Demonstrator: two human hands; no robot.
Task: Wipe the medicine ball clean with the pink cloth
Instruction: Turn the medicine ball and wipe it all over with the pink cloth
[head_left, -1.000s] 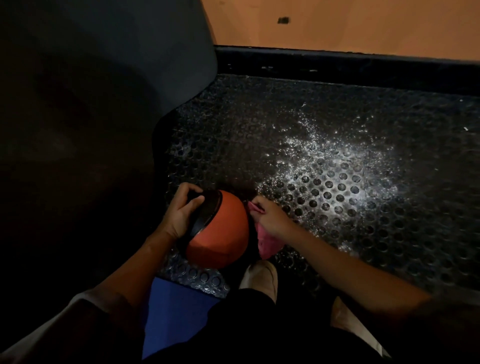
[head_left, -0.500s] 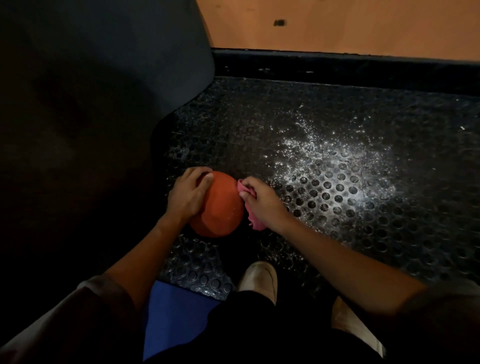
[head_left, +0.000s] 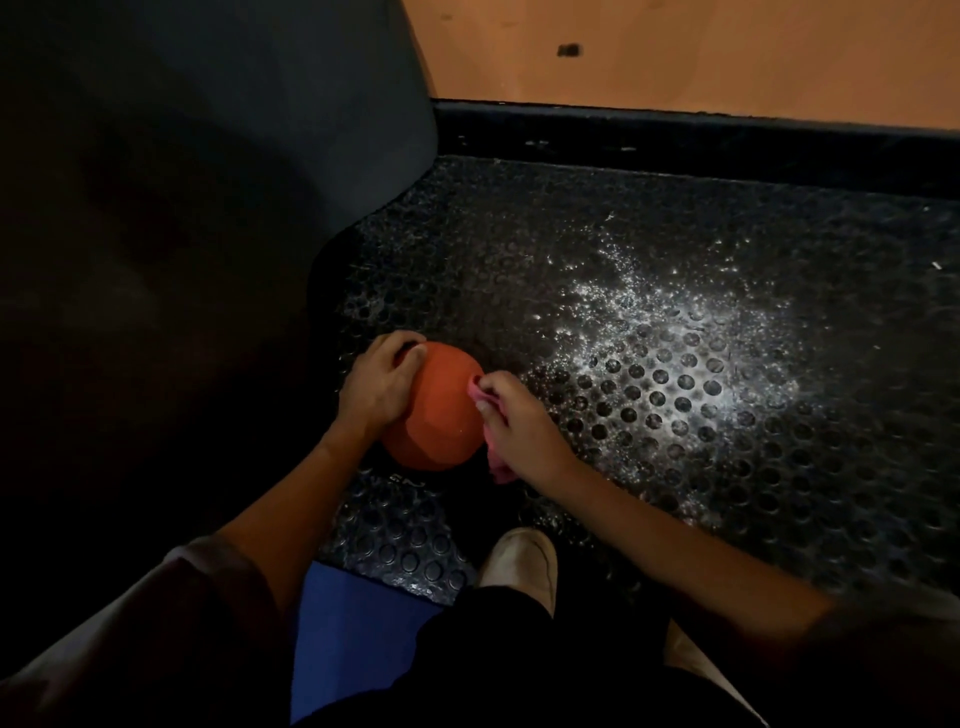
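Note:
An orange medicine ball (head_left: 439, 410) sits on the black studded rubber mat (head_left: 675, 493), low and left of the middle. My left hand (head_left: 379, 384) grips the ball's left side, fingers curled over its top edge. My right hand (head_left: 511, 418) holds the pink cloth (head_left: 496, 457) against the ball's right side; most of the cloth is hidden under the hand, with a bit showing at the fingertips and a fold hanging below the wrist.
White powder (head_left: 670, 338) is scattered on the mat right of the ball. A dark padded shape (head_left: 218, 156) fills the left. A raised black edge (head_left: 675, 135) and an orange floor lie beyond. My shoe (head_left: 519, 561) and a blue mat (head_left: 353, 623) are near.
The ball has turned, so its black band no longer shows, and it sits farther from me. My right hand with the cloth has slid up along the ball's right side.

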